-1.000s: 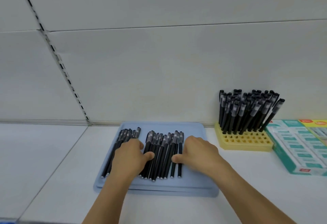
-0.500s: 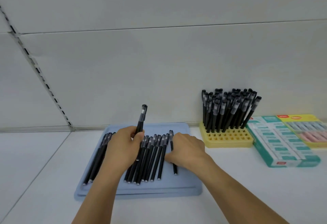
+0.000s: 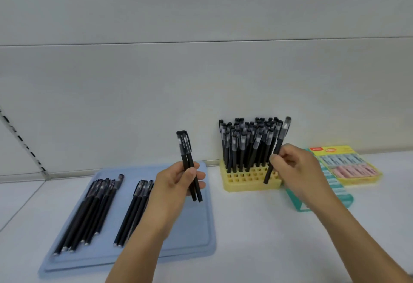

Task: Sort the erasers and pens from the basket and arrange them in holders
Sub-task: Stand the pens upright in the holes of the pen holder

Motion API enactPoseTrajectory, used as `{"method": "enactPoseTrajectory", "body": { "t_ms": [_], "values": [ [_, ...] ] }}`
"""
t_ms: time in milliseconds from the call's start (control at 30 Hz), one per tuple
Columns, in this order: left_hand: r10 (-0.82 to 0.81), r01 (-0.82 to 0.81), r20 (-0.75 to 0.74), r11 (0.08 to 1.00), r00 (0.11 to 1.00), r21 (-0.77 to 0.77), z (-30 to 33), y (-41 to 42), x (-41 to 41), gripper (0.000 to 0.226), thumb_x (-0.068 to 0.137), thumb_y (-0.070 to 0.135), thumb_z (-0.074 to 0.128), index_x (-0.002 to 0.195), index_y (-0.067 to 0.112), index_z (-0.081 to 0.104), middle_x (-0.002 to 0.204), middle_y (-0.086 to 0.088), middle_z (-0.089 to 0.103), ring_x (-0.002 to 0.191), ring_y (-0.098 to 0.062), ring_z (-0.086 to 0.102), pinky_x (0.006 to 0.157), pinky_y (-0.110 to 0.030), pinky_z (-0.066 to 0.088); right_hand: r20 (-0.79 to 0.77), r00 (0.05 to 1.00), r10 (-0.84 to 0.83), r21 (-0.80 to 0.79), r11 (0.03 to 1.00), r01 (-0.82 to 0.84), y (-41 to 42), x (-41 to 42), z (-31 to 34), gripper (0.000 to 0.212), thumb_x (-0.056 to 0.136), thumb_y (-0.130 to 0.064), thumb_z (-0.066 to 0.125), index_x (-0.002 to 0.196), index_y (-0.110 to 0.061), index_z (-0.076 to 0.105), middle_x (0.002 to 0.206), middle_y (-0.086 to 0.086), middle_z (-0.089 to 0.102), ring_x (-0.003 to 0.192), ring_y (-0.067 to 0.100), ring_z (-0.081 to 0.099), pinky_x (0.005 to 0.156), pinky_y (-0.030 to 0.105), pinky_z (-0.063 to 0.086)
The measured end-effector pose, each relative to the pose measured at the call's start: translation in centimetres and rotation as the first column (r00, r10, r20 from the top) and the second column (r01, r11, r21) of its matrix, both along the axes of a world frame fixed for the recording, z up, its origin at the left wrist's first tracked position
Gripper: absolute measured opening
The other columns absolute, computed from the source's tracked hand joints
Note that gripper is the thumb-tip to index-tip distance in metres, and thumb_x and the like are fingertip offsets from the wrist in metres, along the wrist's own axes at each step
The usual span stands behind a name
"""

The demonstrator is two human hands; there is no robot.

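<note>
My left hand (image 3: 176, 182) grips two black pens (image 3: 188, 164) upright above the right part of the blue tray (image 3: 192, 233). A single black pen (image 3: 277, 148) is pinched in my right hand (image 3: 295, 168), slanted, its lower tip over the front right holes of the yellow pen holder (image 3: 248, 178). Many black pens (image 3: 248, 144) stand in the holder's back rows. On the tray lie two bunches of black pens, a left bunch (image 3: 89, 211) and a smaller bunch (image 3: 134, 211) partly hidden by my left forearm.
A green box of erasers (image 3: 335, 191) lies right of the holder, partly behind my right arm. A yellow box with blue and pink erasers (image 3: 348, 166) sits further right. A white wall rises close behind the white shelf (image 3: 257, 238).
Both hands have lifted off the tray. The left hand now holds two pens instead of one. The right hand has carried a pen to the yellow holder. The camera view shifted right.
</note>
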State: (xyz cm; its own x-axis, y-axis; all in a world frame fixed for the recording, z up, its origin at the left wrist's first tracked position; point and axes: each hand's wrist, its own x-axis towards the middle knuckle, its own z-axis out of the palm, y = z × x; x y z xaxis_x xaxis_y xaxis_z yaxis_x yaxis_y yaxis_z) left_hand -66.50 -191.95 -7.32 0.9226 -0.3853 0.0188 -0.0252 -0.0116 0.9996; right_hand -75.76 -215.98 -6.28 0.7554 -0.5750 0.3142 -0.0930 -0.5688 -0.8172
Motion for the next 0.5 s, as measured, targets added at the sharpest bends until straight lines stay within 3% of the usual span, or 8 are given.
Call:
{"method": "enactPoseTrajectory", "body": {
  "t_ms": [100,233,367,500],
  "values": [
    [-0.026,0.025,-0.032,0.999,0.999,-0.028,-0.1,-1.1,-0.5,0.018,0.1,0.012,0.051,0.103,0.015,0.068,0.085,-0.003,0.075,0.078,-0.021,0.073,0.068,-0.024,0.059,0.034,0.999,-0.008,-0.002,1.0,0.009,-0.9,0.4,-0.3,0.017,0.088,-0.013,0.064,0.072,-0.017,0.058,0.066,0.004,0.064,0.059,0.02,0.059,0.053,0.032,0.049],
    [-0.056,0.054,-0.045,0.998,0.997,-0.036,-0.2,-1.7,-1.0,0.017,0.099,0.013,0.051,0.103,0.015,0.067,0.086,-0.003,0.075,0.077,-0.021,0.073,0.064,-0.024,0.058,0.014,1.0,0.001,-0.084,0.996,0.0,-0.9,1.8,-1.3,0.013,0.087,-0.01,0.064,0.08,-0.02,0.061,0.075,-0.007,0.065,0.072,0.005,0.061,0.063,0.027,0.051],
    [-0.078,0.076,-0.049,0.996,0.996,-0.047,-0.4,-1.9,-1.2,0.015,0.098,0.014,0.055,0.105,0.017,0.068,0.088,-0.003,0.075,0.079,-0.022,0.074,0.066,-0.024,0.057,-0.068,0.998,-0.008,-0.172,0.985,-0.004,-0.9,2.9,-2.0,0.012,0.09,-0.013,0.065,0.08,-0.017,0.06,0.076,-0.008,0.063,0.073,0.006,0.06,0.066,0.024,0.049],
    [-0.099,0.095,-0.05,0.993,0.994,-0.075,-0.5,-2.2,-1.5,0.014,0.095,0.015,0.059,0.105,0.018,0.069,0.089,-0.003,0.076,0.08,-0.022,0.074,0.066,-0.023,0.057,-0.142,0.989,-0.033,-0.273,0.962,-0.007,-0.9,3.7,-1.4,0.012,0.091,-0.018,0.064,0.08,-0.018,0.059,0.077,-0.008,0.063,0.073,0.012,0.061,0.068,0.032,0.052]
  ]
}}
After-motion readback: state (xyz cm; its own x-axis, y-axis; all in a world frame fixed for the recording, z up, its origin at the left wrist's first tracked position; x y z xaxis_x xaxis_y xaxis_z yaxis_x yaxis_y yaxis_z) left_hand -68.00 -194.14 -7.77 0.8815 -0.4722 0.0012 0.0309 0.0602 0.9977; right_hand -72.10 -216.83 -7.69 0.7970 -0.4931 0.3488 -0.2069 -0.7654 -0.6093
